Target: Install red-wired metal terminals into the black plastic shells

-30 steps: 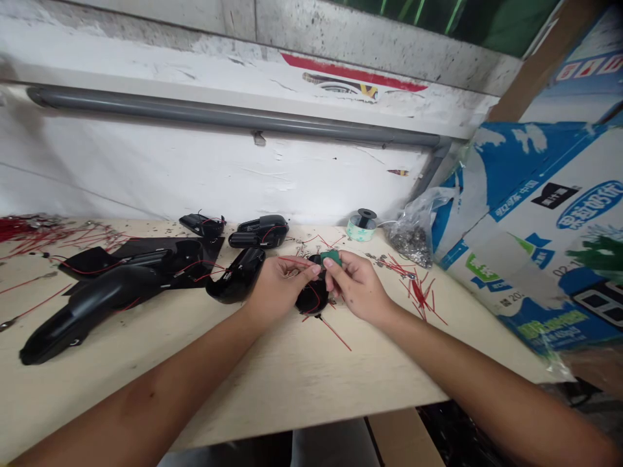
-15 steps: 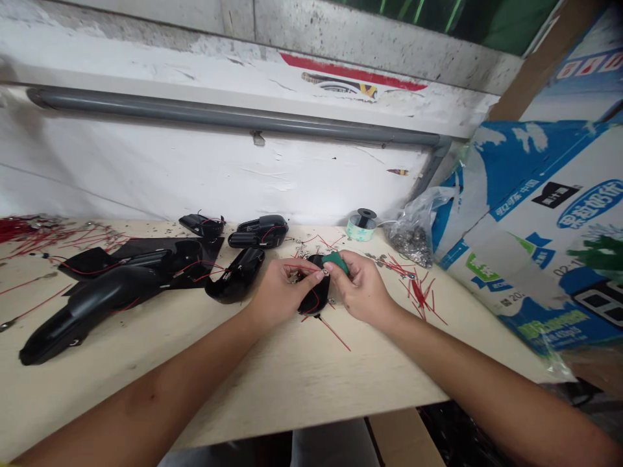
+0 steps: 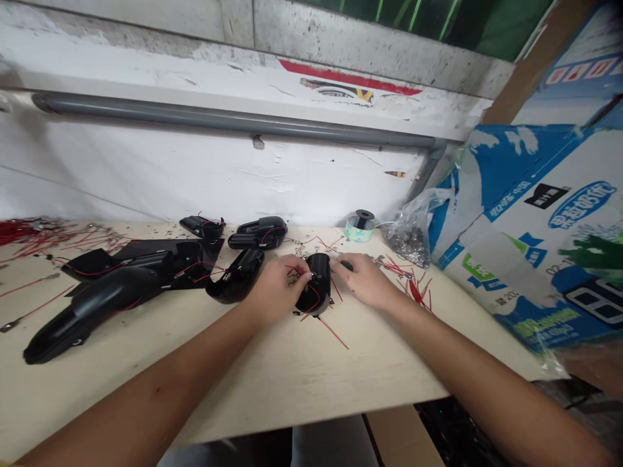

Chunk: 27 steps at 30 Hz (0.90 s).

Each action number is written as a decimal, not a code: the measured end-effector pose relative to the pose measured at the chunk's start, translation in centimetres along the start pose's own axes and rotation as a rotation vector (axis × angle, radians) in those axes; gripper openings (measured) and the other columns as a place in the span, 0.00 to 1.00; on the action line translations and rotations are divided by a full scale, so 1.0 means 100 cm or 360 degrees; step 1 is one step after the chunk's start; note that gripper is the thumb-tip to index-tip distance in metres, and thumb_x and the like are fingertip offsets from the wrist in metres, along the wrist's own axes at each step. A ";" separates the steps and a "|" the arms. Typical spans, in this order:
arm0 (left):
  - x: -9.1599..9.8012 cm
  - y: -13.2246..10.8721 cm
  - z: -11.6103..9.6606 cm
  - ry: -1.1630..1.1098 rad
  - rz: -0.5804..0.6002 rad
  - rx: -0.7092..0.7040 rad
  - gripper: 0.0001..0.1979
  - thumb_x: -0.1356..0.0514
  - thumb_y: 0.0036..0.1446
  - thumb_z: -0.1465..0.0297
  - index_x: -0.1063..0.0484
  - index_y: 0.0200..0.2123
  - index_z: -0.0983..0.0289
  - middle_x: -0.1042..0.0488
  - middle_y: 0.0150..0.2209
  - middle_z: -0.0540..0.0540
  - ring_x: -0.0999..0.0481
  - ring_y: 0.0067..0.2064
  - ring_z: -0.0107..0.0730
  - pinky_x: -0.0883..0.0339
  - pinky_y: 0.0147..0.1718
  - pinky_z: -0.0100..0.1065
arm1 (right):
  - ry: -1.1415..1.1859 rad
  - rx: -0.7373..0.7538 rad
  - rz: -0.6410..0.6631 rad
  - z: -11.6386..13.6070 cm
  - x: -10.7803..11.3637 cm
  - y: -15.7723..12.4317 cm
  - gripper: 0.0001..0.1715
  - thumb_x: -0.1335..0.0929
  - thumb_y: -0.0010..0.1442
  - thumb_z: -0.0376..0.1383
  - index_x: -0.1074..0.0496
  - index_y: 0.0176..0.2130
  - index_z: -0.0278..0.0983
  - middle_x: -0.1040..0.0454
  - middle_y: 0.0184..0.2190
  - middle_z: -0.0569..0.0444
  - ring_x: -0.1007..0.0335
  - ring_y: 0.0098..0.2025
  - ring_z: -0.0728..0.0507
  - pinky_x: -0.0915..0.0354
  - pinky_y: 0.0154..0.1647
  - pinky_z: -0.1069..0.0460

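Observation:
A black rounded plastic housing (image 3: 320, 269) stands on the table between my hands, with a thin red wire curving over its front. My left hand (image 3: 280, 288) is closed at its left side, thumb and finger pinching a red wire with a small shiny bit at the tip. On the other side, my right hand (image 3: 363, 282) has its fingertips close to the housing's right edge. A small dark green piece (image 3: 347, 264) shows among the curled fingers of that hand, mostly hidden. Another red wire (image 3: 333, 333) sticks out below the housing onto the table.
More black housings (image 3: 257, 232) with red wires lie to the left, some on a black sheet (image 3: 141, 249). Loose red wires (image 3: 418, 292) lie at right. Behind are a tape roll (image 3: 359, 228), a clear bag of small metal parts (image 3: 411, 237) and a blue-white carton (image 3: 516, 194).
My right hand has drawn slightly right, away from my left fingertips, and the green piece has turned mostly out of sight. More of the black housing shows. My left hand keeps its pinch.

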<state>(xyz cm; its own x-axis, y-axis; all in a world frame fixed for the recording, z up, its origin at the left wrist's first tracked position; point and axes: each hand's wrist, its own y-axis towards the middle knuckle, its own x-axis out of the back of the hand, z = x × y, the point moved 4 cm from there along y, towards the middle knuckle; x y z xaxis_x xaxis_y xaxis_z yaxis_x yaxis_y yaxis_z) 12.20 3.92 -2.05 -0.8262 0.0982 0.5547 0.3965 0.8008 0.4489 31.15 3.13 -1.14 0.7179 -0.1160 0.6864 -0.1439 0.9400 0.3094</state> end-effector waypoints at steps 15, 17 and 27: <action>0.003 0.000 -0.007 0.0057 -0.0006 -0.0230 0.08 0.44 0.63 0.73 0.26 0.33 0.62 0.24 0.37 0.56 0.25 0.41 0.37 0.33 0.43 0.38 | 0.0935 -0.0321 0.0303 0.008 -0.026 -0.007 0.26 0.29 0.57 0.54 0.32 0.24 0.36 0.32 0.17 0.58 0.34 0.17 0.47 0.35 0.19 0.53; 0.003 -0.001 -0.007 0.0088 0.0013 -0.0240 0.09 0.44 0.63 0.73 0.24 0.33 0.62 0.24 0.38 0.56 0.25 0.42 0.37 0.33 0.43 0.38 | 0.0981 -0.0342 0.0291 0.011 -0.025 -0.007 0.25 0.28 0.56 0.53 0.32 0.23 0.36 0.33 0.16 0.59 0.37 0.17 0.49 0.36 0.19 0.53; 0.002 -0.003 -0.013 0.0153 0.0015 -0.0256 0.09 0.43 0.63 0.73 0.22 0.34 0.61 0.22 0.40 0.57 0.24 0.43 0.39 0.32 0.45 0.39 | 0.1081 -0.0401 0.0237 0.020 -0.024 -0.008 0.24 0.27 0.52 0.51 0.33 0.22 0.36 0.37 0.16 0.60 0.44 0.18 0.51 0.43 0.18 0.55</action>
<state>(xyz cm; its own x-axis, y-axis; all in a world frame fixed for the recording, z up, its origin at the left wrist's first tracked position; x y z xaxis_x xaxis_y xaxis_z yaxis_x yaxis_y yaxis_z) 12.41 2.91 -1.10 -0.7833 0.0419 0.6203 0.4690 0.6947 0.5453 28.24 2.01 -1.73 0.9782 0.1658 0.1252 -0.1706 0.9849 0.0285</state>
